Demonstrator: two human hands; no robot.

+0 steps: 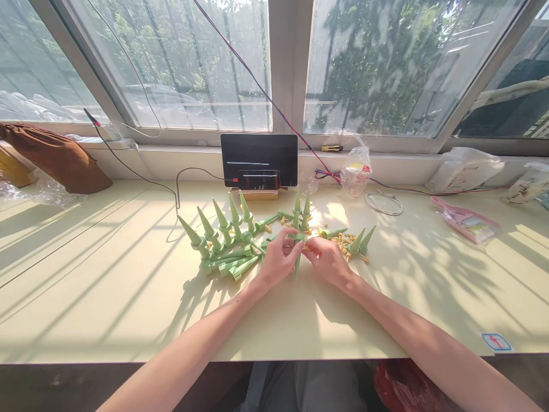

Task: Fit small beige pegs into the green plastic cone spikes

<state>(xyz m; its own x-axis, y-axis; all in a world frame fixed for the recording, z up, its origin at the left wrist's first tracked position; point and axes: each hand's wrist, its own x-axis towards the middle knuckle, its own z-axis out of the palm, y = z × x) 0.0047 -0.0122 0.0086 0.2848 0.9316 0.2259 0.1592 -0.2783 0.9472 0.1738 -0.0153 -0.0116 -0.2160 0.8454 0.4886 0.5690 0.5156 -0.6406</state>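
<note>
My left hand [278,257] and my right hand [326,260] meet at the middle of a pale yellow table [107,297]. Between them they pinch one green cone-shaped spike [297,264], its tip pointing down toward me. My right fingers also press a small yellow piece [307,249] against the spike's top. To the left, several green spikes [223,229] stand upright in a row and others lie flat [234,264]. More spikes [362,240] and small yellow parts [341,240] lie to the right of my hands.
A dark tablet [259,159] with a phone [258,179] propped before it stands at the window sill. A clear plastic bag [357,170], a coiled cable [384,203] and a pink packet [465,220] lie to the right. A brown cloth bundle [60,157] sits far left.
</note>
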